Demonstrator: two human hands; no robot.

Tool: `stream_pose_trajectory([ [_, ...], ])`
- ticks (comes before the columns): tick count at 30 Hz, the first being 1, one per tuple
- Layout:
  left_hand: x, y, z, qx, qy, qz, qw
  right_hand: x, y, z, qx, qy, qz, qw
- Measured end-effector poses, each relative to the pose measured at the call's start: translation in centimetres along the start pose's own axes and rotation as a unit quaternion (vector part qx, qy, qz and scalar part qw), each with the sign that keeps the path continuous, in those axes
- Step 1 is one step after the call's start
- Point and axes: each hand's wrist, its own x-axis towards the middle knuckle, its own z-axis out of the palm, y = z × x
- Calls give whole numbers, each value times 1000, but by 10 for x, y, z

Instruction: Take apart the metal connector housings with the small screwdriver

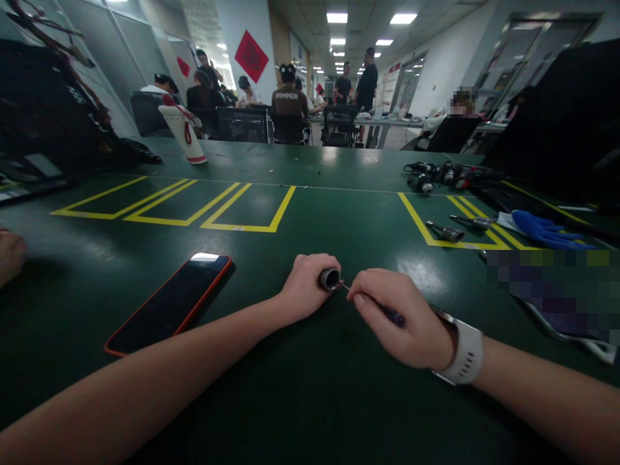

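My left hand is closed around a dark metal cylinder, whose hollow round end faces me. A slim screwdriver with a dark purple handle is gripped in my right hand. Its thin shaft points left and the tip reaches the lower right rim of the cylinder; whether it touches or sits in a screw is too small to tell. Both hands are low over the green tabletop. Left of them lies a phone in an orange-red case.
Two similar metal cylinders with stems lie by yellow tape outlines at right. Behind them is a heap of dark parts, beside a blue glove. A white cup stands back left. Another person's hand shows at the left edge.
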Motion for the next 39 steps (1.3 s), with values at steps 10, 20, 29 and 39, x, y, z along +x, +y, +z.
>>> stream_pose_trajectory([
  [10,0,1,-2,-38,-4,0,999,9,27,4,411,97,305,853],
  [20,1,0,0,-44,11,-2,999,2,17,1,171,80,98,977],
  [29,0,1,-2,-31,15,-10,999,5,20,2,287,59,191,937],
  [39,0,1,-2,-55,47,-11,997,8,27,9,474,128,322,810],
])
